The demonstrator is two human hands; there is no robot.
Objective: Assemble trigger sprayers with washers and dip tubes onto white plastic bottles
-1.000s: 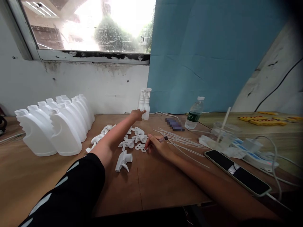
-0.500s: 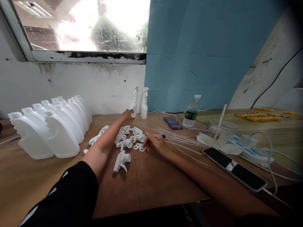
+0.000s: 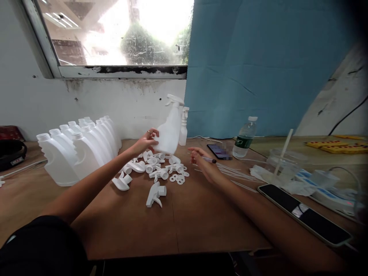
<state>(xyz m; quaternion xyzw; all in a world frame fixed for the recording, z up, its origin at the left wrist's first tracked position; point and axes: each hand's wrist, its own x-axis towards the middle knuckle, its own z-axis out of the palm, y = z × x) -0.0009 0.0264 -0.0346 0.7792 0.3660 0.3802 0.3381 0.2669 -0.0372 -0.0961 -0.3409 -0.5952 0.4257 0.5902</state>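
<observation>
My left hand (image 3: 148, 141) is closed on the lower side of a white spray bottle (image 3: 170, 130), which is lifted and slightly tilted above the table. A trigger head is fitted on its top. Behind it a second spray bottle (image 3: 183, 130) stands upright by the wall. My right hand (image 3: 201, 161) has a dark pen (image 3: 210, 160) tucked in it, its end sticking out to the right. Under and between my hands lie several loose white trigger heads (image 3: 159, 174) and a small heap of white ring washers (image 3: 178, 178). One more trigger head (image 3: 156, 194) lies nearer me.
Several open-topped white bottles (image 3: 61, 165) stand in rows on the left. Thin white tubes (image 3: 237, 172) lie right of my right hand. Farther right are a water bottle (image 3: 245, 138), a phone (image 3: 304, 214), a plastic cup (image 3: 283, 159) and a power strip (image 3: 324, 191).
My left hand has taken the left spray bottle from beside the wall and brought it up and nearer. My right hand has moved up off the washers. The view has turned slightly left.
</observation>
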